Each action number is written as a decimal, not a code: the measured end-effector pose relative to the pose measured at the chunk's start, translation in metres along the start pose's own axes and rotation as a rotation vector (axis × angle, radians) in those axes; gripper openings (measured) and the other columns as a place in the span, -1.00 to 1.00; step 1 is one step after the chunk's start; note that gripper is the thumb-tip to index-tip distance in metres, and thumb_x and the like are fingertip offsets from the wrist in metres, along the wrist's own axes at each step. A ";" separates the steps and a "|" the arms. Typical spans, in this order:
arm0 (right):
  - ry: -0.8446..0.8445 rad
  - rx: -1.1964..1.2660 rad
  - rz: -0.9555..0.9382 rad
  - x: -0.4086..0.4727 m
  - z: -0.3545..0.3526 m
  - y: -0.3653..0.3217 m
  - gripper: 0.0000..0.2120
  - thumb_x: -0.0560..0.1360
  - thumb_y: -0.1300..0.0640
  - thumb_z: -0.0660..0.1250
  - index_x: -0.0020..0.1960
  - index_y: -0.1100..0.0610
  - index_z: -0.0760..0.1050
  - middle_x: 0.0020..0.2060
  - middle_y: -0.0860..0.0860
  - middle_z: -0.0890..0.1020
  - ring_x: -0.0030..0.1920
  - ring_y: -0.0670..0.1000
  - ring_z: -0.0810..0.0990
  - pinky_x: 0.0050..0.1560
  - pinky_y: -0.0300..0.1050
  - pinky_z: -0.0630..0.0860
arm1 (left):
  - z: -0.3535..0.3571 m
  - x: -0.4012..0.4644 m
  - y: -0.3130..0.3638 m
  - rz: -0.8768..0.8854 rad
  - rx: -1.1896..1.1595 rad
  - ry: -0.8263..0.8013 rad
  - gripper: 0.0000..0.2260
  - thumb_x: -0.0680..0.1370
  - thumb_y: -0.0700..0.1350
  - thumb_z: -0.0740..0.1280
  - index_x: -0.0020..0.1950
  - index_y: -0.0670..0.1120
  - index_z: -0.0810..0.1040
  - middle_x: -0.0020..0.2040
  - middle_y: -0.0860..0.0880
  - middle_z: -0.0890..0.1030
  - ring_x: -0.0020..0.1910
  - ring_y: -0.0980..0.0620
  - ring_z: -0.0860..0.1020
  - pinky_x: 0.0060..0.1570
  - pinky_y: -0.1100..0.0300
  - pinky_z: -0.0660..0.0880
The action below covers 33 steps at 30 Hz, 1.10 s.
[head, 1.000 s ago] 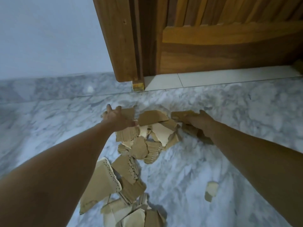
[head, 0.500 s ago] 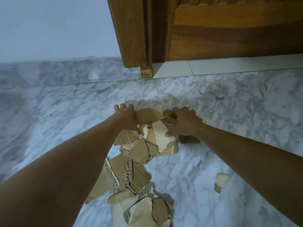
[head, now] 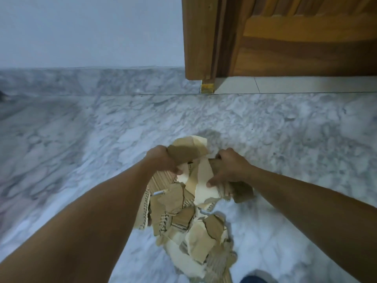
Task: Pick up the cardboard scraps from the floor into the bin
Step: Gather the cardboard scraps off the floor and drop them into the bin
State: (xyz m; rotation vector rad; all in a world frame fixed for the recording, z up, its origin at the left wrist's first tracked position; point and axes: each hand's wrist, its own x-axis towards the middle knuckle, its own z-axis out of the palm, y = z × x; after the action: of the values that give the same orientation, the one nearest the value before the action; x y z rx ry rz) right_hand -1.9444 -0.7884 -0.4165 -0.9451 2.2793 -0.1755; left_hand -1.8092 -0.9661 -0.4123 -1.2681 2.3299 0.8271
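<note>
A heap of torn brown and cream cardboard scraps (head: 183,217) lies on the marble floor in front of me. My left hand (head: 161,161) grips the far left side of the heap, fingers curled round a brown scrap (head: 184,153). My right hand (head: 229,168) grips the right side, thumb pressed on a cream piece (head: 201,180), fingers round brown pieces. Both hands squeeze the upper part of the heap together. More scraps (head: 204,248) trail toward me below the hands. No bin is in view.
A white wall and marble skirting run along the back left. A wooden door frame (head: 201,37) and door (head: 306,41) stand at the back right over a pale threshold. A dark blue object (head: 252,279) shows at the bottom edge.
Both hands have drawn the far scraps toward me and closer together, bunching them into one heap. The small loose scrap on the right is no longer in view.
</note>
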 end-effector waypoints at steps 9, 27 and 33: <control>-0.090 0.215 -0.069 -0.015 -0.004 -0.037 -0.46 0.13 -0.01 0.69 0.02 0.13 0.60 -0.05 0.04 0.63 -0.07 0.02 0.60 -0.09 -0.07 0.60 | -0.038 -0.026 -0.054 -0.089 -0.468 0.130 -0.45 0.25 -0.14 0.63 0.16 -0.20 0.52 0.02 -0.10 0.55 0.06 -0.12 0.53 0.01 0.06 0.53; -0.081 0.527 -0.212 -0.089 -0.143 -0.252 -0.71 0.27 0.26 0.62 -0.08 0.25 0.61 -0.25 0.14 0.73 -0.16 0.13 0.72 0.06 0.18 0.62 | -0.258 -0.180 -0.130 -0.152 -0.787 0.291 -0.60 0.37 -0.20 0.56 0.11 -0.18 0.48 0.04 -0.18 0.61 0.04 -0.19 0.62 0.07 -0.15 0.57; -0.190 0.540 -0.353 -0.131 -0.158 -0.375 -0.85 0.39 0.28 0.52 -0.09 0.24 0.58 -0.29 0.14 0.70 -0.16 0.12 0.68 0.09 0.14 0.61 | -0.347 -0.275 -0.197 -0.264 -0.778 0.400 -0.56 0.37 -0.11 0.54 0.15 -0.19 0.48 0.03 -0.19 0.62 0.07 -0.19 0.61 0.17 -0.16 0.51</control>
State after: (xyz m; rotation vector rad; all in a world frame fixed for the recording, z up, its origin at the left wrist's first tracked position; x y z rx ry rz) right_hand -1.7546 -0.9931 -0.0928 -1.0053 1.7385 -0.7759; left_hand -1.5082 -1.0993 -0.0571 -2.1681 2.0834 1.5860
